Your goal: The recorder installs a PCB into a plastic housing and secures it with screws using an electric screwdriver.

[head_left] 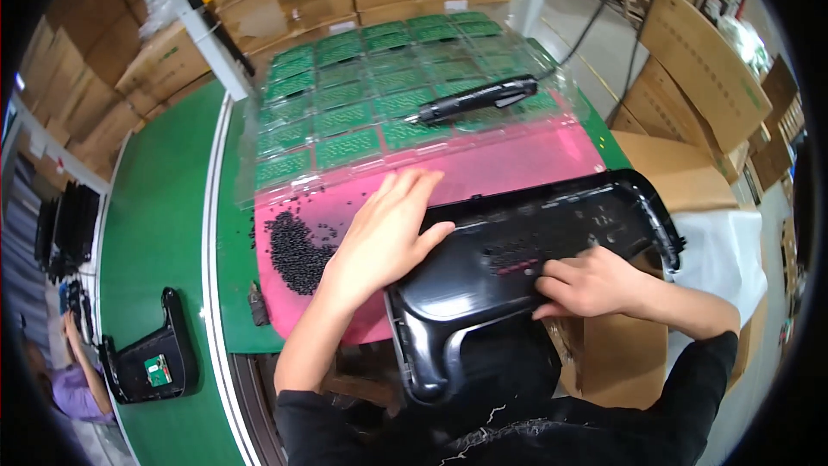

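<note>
A glossy black plastic housing [466,280] lies tilted in front of me, its hollow side up. It spans from the pink mat to my lap. My left hand [384,229] rests at the housing's upper left edge, fingers stretched out and thumb over the rim. On the housing's right half, my right hand [586,283] is closed with curled fingertips against the inner surface. Whatever it pinches, if anything, is too small or hidden. Just left of those fingertips is a slotted area [515,266] with a reddish tint. Loose small black pieces [297,250] lie heaped left of my left hand.
Clear trays of green circuit boards [345,112] stand beyond the pink mat [483,160], with a black electric screwdriver [479,99] on top. Left, a green conveyor [164,233] carries another black housing [155,354]; a person [78,380] sits beyond. Cardboard [621,354] lies right.
</note>
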{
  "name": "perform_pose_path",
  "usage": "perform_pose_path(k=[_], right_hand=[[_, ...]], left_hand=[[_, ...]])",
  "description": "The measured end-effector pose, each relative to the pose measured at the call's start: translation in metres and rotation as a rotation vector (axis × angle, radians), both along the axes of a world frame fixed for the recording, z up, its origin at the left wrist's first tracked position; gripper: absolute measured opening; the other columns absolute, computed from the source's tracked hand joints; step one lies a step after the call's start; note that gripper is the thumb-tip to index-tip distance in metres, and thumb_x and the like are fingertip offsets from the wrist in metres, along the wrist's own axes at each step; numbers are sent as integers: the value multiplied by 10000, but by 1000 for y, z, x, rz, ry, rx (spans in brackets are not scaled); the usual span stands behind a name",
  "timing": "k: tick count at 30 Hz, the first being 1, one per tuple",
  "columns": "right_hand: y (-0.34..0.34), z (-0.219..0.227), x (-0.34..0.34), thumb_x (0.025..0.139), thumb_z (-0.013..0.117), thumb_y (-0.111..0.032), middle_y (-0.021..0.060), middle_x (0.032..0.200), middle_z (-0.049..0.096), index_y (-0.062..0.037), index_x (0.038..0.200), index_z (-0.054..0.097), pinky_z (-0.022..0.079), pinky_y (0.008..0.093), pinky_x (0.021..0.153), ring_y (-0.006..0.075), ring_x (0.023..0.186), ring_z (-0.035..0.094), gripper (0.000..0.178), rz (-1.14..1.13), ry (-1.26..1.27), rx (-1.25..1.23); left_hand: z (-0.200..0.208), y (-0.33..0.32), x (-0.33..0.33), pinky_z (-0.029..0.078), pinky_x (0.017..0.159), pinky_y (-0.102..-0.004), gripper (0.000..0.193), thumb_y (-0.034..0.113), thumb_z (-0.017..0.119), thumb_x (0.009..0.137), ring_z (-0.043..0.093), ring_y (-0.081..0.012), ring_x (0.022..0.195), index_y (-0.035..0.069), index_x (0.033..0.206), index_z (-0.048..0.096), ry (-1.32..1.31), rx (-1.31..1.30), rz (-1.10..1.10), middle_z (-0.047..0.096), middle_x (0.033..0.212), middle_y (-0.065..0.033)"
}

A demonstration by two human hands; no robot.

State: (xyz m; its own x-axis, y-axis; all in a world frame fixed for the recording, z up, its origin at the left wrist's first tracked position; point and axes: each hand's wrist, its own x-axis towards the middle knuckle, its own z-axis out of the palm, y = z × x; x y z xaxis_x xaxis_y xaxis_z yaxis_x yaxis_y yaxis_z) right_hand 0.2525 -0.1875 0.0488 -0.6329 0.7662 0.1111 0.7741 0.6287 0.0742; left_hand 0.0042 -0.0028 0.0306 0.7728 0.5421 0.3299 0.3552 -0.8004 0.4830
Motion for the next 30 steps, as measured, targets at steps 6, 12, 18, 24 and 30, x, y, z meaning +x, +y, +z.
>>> perform_pose_path(k=[6, 12, 18, 24, 30], right_hand=[[196, 13, -22, 866, 662, -270, 116, 779, 589, -59, 927, 580, 473, 463, 710, 353, 764, 623, 235, -94, 208, 263], [394, -30, 15, 878, 562, -144, 166, 1325, 528, -42, 1231, 575, 432, 498, 1006, 327, 1264, 488, 367, -576, -16, 120], [458, -66, 23, 881, 542, -113, 127, 1577, 323, -44, 1391, 512, 317, 506, 1131, 301, 1442, 309, 515, -724, -145, -37], [437, -39, 7, 882, 529, -46, 115, 1549, 363, 52, 1353, 496, 317, 483, 1136, 337, 1412, 331, 482, -567, -219, 171], [298, 18, -10, 944, 563, -128, 164, 1513, 405, -2, 1404, 478, 383, 389, 1078, 306, 1364, 402, 484, -81, 859, -127]], left_hand=[[-27, 37, -2, 548, 763, -464, 232, 233, 701, 853, 663, -347, 940, 36, 974, 676, 202, 20, 100, 670, 971, -125], [-39, 38, -2, 547, 668, -443, 194, 245, 713, 840, 654, -318, 828, 56, 827, 670, 49, 111, 171, 631, 842, -95], [-38, 38, 0, 543, 601, -395, 180, 248, 729, 823, 657, -261, 767, 79, 792, 677, 58, 189, 219, 623, 803, -62], [-34, 34, -4, 543, 622, -390, 190, 253, 736, 822, 649, -261, 759, 77, 785, 676, 94, 190, 243, 626, 804, -57], [-24, 41, -8, 439, 1034, -457, 855, 268, 790, 798, 492, -398, 1246, -19, 1462, 334, -299, 165, 417, 465, 1366, -259]])
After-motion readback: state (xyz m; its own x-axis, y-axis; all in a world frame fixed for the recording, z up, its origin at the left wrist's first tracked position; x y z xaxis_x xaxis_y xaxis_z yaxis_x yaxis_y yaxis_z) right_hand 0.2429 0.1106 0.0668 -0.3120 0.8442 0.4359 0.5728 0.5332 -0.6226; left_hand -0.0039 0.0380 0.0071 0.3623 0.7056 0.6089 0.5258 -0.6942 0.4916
